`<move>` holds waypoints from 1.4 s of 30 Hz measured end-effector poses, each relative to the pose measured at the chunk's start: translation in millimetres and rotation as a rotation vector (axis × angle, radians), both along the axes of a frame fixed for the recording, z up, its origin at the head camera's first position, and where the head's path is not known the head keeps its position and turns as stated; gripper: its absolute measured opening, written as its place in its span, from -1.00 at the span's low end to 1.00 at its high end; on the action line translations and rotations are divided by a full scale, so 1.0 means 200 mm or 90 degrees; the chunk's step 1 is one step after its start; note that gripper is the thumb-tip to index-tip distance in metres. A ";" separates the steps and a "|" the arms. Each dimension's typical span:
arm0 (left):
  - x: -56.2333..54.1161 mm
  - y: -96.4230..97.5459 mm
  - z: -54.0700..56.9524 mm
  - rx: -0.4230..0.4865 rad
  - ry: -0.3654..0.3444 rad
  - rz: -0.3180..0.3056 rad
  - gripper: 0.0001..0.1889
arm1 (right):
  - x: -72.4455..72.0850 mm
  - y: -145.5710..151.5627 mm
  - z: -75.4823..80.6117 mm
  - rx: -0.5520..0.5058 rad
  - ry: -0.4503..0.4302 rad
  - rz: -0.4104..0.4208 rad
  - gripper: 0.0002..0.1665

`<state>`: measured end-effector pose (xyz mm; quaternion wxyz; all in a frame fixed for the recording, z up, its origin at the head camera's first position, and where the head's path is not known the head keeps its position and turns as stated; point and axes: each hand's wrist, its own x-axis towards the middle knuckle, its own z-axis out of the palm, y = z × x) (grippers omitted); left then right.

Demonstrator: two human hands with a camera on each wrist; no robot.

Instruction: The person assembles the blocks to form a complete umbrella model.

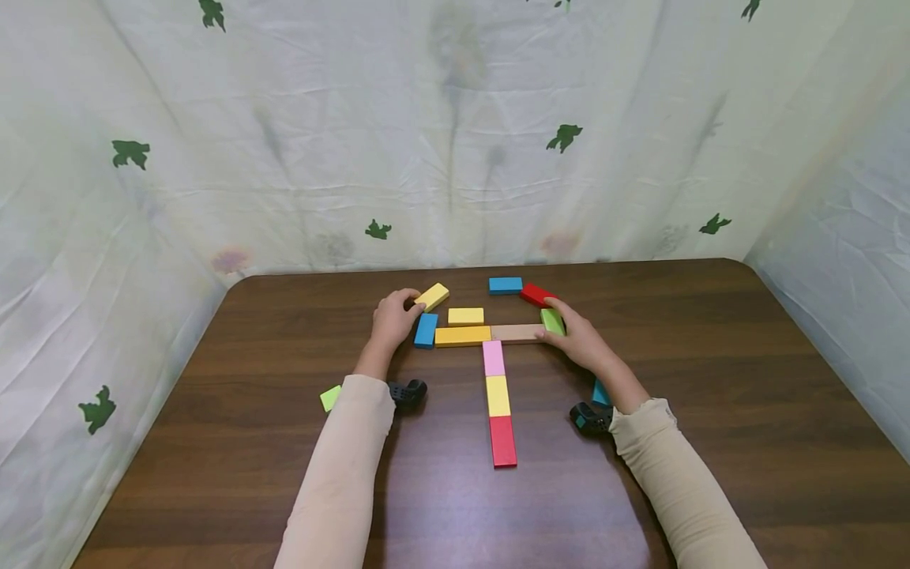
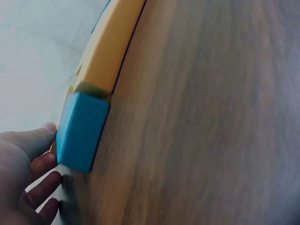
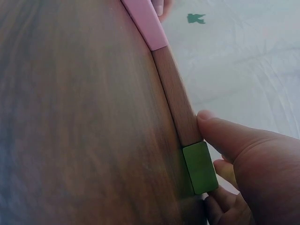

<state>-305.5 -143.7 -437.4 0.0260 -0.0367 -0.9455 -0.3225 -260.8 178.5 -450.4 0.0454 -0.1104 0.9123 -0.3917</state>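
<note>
At the left of the block layout, my left hand [image 1: 393,318] pinches the near end of a slanted yellow block [image 1: 433,296] between thumb and fingers. A blue block [image 1: 426,331] lies just below it, and in the left wrist view this blue block [image 2: 83,132] partly hides the yellow one. My right hand [image 1: 581,341] holds a green block [image 1: 552,322], thumb on one side and fingers on the other. Its thumb tip also lies by the end of the plain wooden block [image 1: 517,333], and its index fingertip reaches the red block [image 1: 536,295].
Between the hands lie an orange-yellow block [image 1: 463,337] and a shorter yellow one [image 1: 465,317]. Another blue block [image 1: 505,286] sits at the back. A pink block [image 1: 494,359], yellow block [image 1: 498,396] and red block [image 1: 503,442] run toward me. Beside the forearms are a lime block [image 1: 330,397] and blue block [image 1: 600,393].
</note>
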 end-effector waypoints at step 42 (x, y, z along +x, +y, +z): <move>0.10 -0.17 0.04 0.049 -0.141 -0.268 -0.23 | 0.00 0.00 0.00 0.003 0.012 0.007 -0.15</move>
